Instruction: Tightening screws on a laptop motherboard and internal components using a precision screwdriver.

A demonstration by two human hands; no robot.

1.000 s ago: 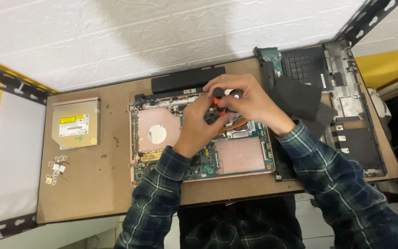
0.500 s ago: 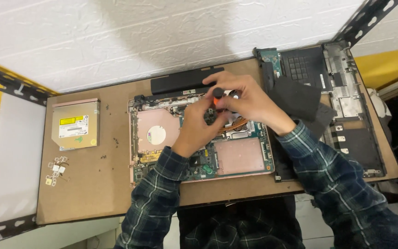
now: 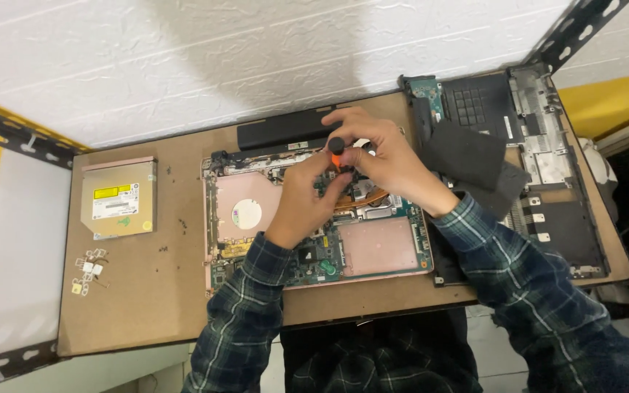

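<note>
Bare board (image 3: 147, 291) is lying open left of the opened laptop (image 3: 387, 247); optical drive (image 3: 118, 198) and small parts (image 3: 87, 271) are crowding its far-left edge.

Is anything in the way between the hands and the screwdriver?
No. The right hand grips the screwdriver from above, and the left hand touches it lower down, over the open laptop. Nothing visible sits between them.

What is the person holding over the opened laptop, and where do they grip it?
A small screwdriver: the right hand pinches its black-capped orange handle, and the left hand steadies it lower down; the tip is hidden.
</note>
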